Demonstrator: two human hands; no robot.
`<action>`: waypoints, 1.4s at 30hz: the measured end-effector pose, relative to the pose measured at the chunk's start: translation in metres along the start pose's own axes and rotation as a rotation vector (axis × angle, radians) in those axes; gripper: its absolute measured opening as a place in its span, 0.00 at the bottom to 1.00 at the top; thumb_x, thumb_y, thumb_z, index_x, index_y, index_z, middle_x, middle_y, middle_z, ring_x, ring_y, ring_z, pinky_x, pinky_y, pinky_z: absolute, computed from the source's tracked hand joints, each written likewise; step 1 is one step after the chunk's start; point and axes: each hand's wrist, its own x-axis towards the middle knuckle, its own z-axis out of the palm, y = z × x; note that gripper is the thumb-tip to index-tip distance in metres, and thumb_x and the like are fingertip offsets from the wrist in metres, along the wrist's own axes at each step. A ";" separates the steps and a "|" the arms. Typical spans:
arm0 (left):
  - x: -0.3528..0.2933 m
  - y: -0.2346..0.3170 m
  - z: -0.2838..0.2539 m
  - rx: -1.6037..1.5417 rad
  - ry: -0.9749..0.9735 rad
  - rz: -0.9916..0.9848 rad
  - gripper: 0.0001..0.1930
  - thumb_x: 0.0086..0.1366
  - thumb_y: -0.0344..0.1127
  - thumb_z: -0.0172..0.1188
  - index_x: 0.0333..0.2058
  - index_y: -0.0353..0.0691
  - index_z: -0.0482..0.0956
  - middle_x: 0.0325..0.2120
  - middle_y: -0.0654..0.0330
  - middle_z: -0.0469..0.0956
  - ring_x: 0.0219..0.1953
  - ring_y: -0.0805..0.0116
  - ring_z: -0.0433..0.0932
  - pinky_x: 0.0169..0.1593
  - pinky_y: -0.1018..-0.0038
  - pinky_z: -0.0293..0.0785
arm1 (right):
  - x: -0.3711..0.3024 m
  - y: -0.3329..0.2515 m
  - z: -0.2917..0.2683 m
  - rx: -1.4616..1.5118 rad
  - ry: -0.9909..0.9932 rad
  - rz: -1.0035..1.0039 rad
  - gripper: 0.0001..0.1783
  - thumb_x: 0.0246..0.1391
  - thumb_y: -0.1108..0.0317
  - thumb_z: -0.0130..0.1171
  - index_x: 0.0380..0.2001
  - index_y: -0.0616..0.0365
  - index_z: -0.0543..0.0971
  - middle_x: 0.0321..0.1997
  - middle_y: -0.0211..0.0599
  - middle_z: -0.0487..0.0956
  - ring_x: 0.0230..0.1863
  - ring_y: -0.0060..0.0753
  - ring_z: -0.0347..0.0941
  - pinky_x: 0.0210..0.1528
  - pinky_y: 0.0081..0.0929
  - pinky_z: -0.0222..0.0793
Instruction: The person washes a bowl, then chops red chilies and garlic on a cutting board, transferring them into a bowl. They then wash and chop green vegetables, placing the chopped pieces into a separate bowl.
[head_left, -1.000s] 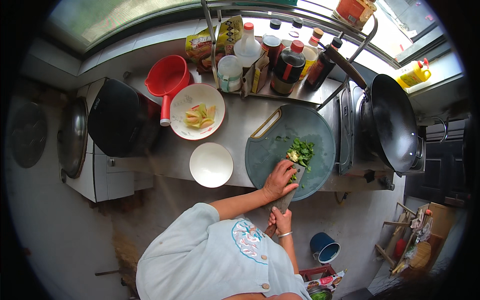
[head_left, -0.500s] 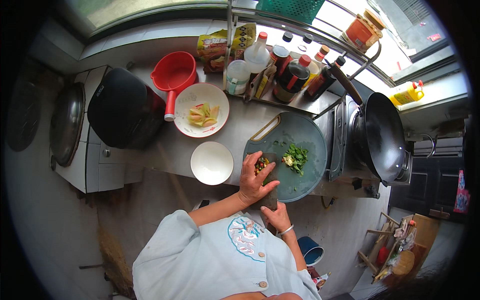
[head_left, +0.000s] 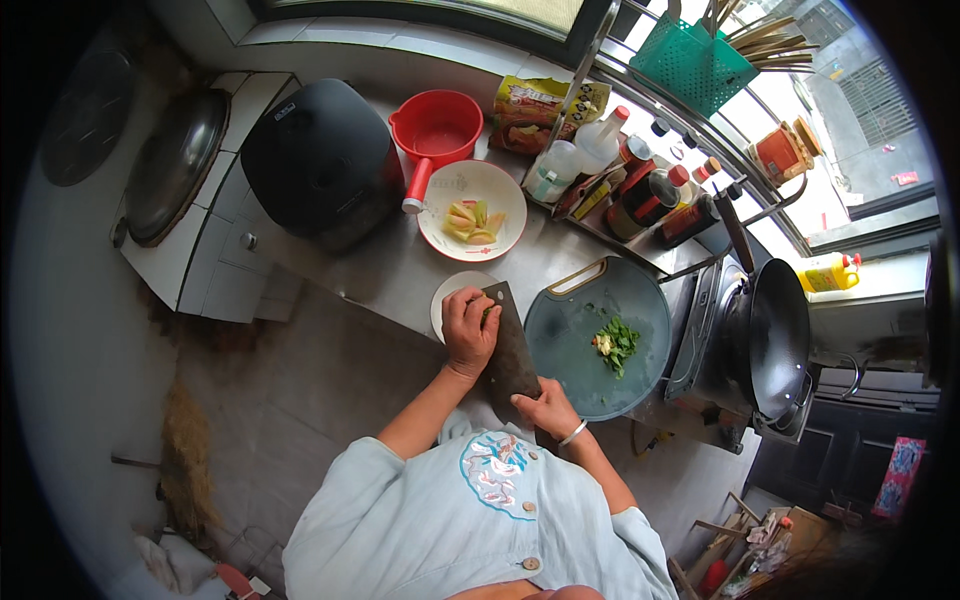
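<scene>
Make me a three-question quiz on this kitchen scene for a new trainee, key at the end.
1. True or false: the left hand is over the wok.
2. Multiple choice: what does the right hand hold?
(a) a red dipper
(b) a cleaver
(c) a yellow jug
3. Fill the gap: the chopped greens lie on the grey-blue ____.

Key
1. False; it is at the plain white bowl, hiding part of it from view.
2. b
3. cutting board
</scene>
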 end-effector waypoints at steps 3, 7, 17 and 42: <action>-0.004 -0.015 0.006 0.072 0.019 -0.041 0.08 0.49 0.28 0.63 0.28 0.40 0.73 0.32 0.58 0.70 0.35 0.56 0.70 0.40 0.64 0.69 | -0.011 0.005 -0.008 0.017 0.067 0.001 0.06 0.49 0.71 0.56 0.25 0.61 0.72 0.14 0.25 0.69 0.14 0.16 0.63 0.15 0.18 0.59; -0.011 -0.032 0.011 0.136 -0.154 -0.133 0.07 0.49 0.30 0.63 0.25 0.39 0.73 0.30 0.56 0.71 0.35 0.55 0.71 0.38 0.62 0.68 | -0.023 0.021 -0.020 0.077 0.166 -0.026 0.08 0.50 0.70 0.56 0.24 0.61 0.69 0.13 0.26 0.67 0.12 0.16 0.61 0.13 0.19 0.57; 0.002 -0.020 0.005 0.449 -0.412 -0.021 0.08 0.48 0.36 0.64 0.28 0.44 0.77 0.32 0.62 0.74 0.39 0.58 0.71 0.44 0.61 0.66 | -0.091 0.097 -0.069 0.431 0.579 0.013 0.07 0.51 0.73 0.56 0.24 0.59 0.68 0.14 0.29 0.67 0.12 0.20 0.62 0.13 0.21 0.60; -0.094 0.079 0.162 0.008 -0.770 0.227 0.10 0.46 0.26 0.61 0.29 0.42 0.74 0.28 0.58 0.71 0.34 0.56 0.72 0.35 0.63 0.71 | -0.117 0.183 -0.098 0.613 0.710 0.044 0.07 0.51 0.73 0.56 0.24 0.59 0.68 0.14 0.29 0.67 0.12 0.19 0.62 0.12 0.20 0.62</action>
